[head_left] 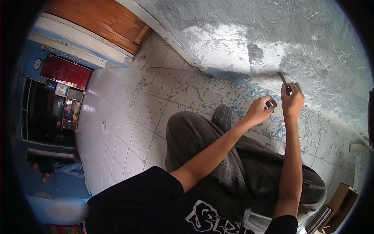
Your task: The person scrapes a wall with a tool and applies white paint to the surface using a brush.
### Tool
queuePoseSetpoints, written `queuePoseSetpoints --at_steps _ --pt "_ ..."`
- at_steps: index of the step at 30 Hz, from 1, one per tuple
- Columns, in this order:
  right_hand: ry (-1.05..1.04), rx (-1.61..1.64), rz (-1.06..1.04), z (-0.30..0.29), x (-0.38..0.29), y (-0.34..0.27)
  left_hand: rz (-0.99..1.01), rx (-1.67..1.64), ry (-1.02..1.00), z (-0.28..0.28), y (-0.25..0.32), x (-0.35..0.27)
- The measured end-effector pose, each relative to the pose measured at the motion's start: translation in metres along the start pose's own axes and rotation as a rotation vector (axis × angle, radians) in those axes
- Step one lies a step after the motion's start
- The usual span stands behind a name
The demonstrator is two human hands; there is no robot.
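Note:
My right hand (293, 101) grips a thin, dark, flat tool (282, 79), perhaps a scraper. The tool's far end meets the lower part of a worn wall (309, 55), beside a bare white patch (230, 44) amid grey paint. Just left of it, my left hand (260, 108) hovers over the floor with fingers curled. Something dark shows between its thumb and fingers, but whether it is an object or shadowed fingers is unclear. Blue and grey paint flakes (242, 101) litter the tiles below both hands and along the wall's foot.
My bent legs (198, 140) in dark trousers rest on the tiled floor (117, 117). A cardboard box (340, 201) and several thin books (320, 219) stand at lower right. At upper left is a damaged wooden panel (102, 20); a shelf unit (73, 102) stands far left.

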State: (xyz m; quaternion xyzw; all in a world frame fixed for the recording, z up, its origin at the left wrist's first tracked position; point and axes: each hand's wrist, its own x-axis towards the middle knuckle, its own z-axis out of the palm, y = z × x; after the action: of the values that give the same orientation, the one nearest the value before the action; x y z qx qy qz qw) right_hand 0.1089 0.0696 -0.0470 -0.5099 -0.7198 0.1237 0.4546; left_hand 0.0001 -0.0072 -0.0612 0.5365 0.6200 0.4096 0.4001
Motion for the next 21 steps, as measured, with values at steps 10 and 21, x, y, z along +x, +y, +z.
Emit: queuePoseSetpoints --at_steps 10,21 --pt "0.061 0.085 -0.032 -0.013 0.019 -0.035 0.007 -0.014 0.025 -0.006 -0.007 -0.002" --pt "-0.11 -0.138 0.037 -0.006 0.001 -0.005 0.022 -0.009 0.016 0.001 0.001 0.0"
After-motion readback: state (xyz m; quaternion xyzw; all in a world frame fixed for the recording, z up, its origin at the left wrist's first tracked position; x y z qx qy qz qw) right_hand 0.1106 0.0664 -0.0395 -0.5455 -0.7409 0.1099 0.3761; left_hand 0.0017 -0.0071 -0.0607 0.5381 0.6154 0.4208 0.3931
